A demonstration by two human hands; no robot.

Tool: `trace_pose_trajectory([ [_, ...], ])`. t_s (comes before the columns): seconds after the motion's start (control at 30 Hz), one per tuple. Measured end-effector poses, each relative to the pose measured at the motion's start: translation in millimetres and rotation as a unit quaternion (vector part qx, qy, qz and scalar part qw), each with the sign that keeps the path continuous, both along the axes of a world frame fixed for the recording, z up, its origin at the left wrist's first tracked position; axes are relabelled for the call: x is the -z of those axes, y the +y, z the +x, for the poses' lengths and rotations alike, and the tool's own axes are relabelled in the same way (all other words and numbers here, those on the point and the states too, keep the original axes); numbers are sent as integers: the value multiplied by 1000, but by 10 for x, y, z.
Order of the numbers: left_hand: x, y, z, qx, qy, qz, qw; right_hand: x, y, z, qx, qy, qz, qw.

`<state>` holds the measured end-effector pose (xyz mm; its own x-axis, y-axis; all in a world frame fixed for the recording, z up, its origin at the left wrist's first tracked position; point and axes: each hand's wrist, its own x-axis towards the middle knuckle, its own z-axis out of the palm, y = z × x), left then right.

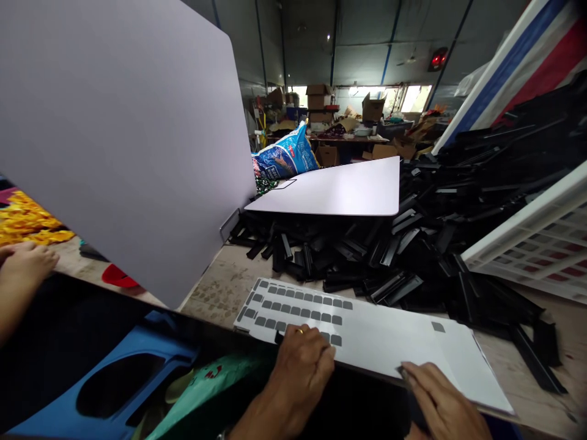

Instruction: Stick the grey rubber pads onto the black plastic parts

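A white sheet (380, 333) with rows of small grey rounded patches lies on the table in front of me. Many patches sit on its left part, and a single grey patch (439, 327) is near its right end. My left hand (305, 357), with a ring on one finger, is closed at the sheet's near edge; a small black piece (279, 337) pokes out beside its fingers. Over the near edge farther right, my right hand (443, 397) pinches a small dark piece (402, 370) between thumb and fingers. Most of each held piece is hidden.
Black plastic strips (339, 244) are heaped behind the sheet, rising at right beside a white crate (532, 244). A large pale panel (132, 122) stands at left; another board (339, 189) rests behind. Another person's hand (30, 263) is near yellow pieces (27, 220). A blue stool (119, 379) stands below.
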<state>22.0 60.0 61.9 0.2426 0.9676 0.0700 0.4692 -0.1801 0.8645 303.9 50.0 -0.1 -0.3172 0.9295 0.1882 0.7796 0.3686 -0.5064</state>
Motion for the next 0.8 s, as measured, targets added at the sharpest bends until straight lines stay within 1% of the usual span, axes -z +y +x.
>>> trace_pose_trajectory([
  [0.03,-2,49,-29,-7,25,20,999,-29,78,12,31,-13,-15,999],
  [0.1,13,142,-33,10,82,46,996,-102,242,-82,80,-48,-46,995],
  [0.13,36,186,-8,25,108,55,992,-137,329,-177,101,-69,-58,991],
  [0.2,113,274,77,59,146,71,985,-185,512,-411,118,-98,-67,986],
  [0.3,247,424,216,88,201,87,972,-193,772,-726,117,-132,-59,983],
  [0.4,298,575,291,114,258,79,956,-161,951,-894,110,-157,-44,981],
  [0.5,256,680,308,133,276,64,950,-136,1040,-941,93,-164,-45,981],
  [0.6,201,730,307,147,283,54,946,-126,1080,-936,79,-150,-60,984],
  [0.8,149,778,321,156,292,41,943,-145,1145,-928,77,-61,-93,991],
])
